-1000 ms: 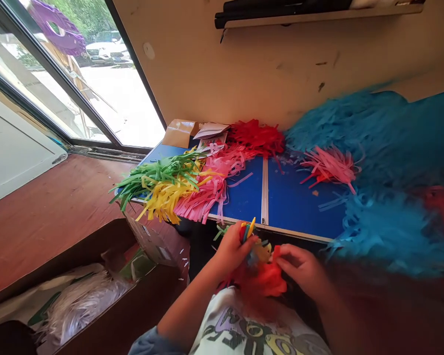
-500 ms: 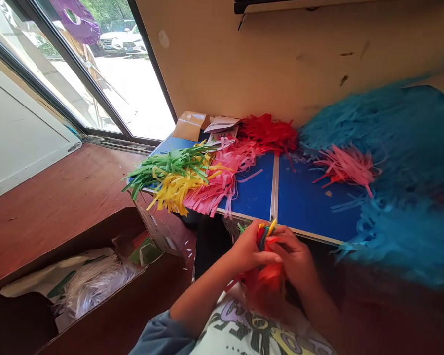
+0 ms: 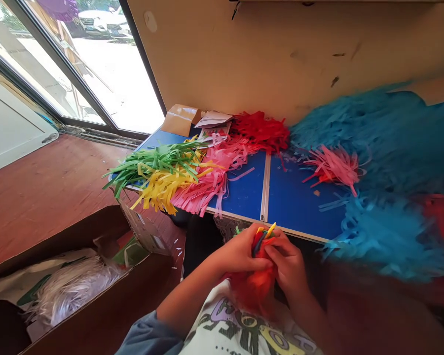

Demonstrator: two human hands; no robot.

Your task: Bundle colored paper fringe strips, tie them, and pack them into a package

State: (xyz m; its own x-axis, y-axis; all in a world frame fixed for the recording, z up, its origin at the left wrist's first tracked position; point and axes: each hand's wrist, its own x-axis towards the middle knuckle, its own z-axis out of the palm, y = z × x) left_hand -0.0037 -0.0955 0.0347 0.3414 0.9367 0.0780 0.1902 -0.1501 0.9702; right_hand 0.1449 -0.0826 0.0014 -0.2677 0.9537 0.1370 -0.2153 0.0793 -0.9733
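Close to my chest, my left hand (image 3: 240,251) is closed around a bundle of tissue-paper tassels (image 3: 257,286), mostly red where it hangs down. Yellow, dark blue and green twisted ends poke up above the fingers. My right hand (image 3: 286,259) pinches the bundle from the other side, its thumb and fingers at the orange-red paper near the top. Its fingertips partly cover what they grip. Beyond both hands, green tassels (image 3: 159,160), yellow tassels (image 3: 163,190) and pink tassels (image 3: 196,192) lie fanned out on the blue table (image 3: 303,209).
Red tassels (image 3: 262,132) and an envelope (image 3: 179,120) lie at the table's back. Pink tassels (image 3: 335,167) rest beside a large blue tassel heap (image 3: 385,143) on the right. At lower left, a cardboard box (image 3: 142,222) holds white shredded strands (image 3: 76,291). A sliding glass door stands behind.
The whole view has shifted, so the table and its tassels appear slightly further left. Both hands stay on the bundle, and my right fingers have moved slightly against the red paper.
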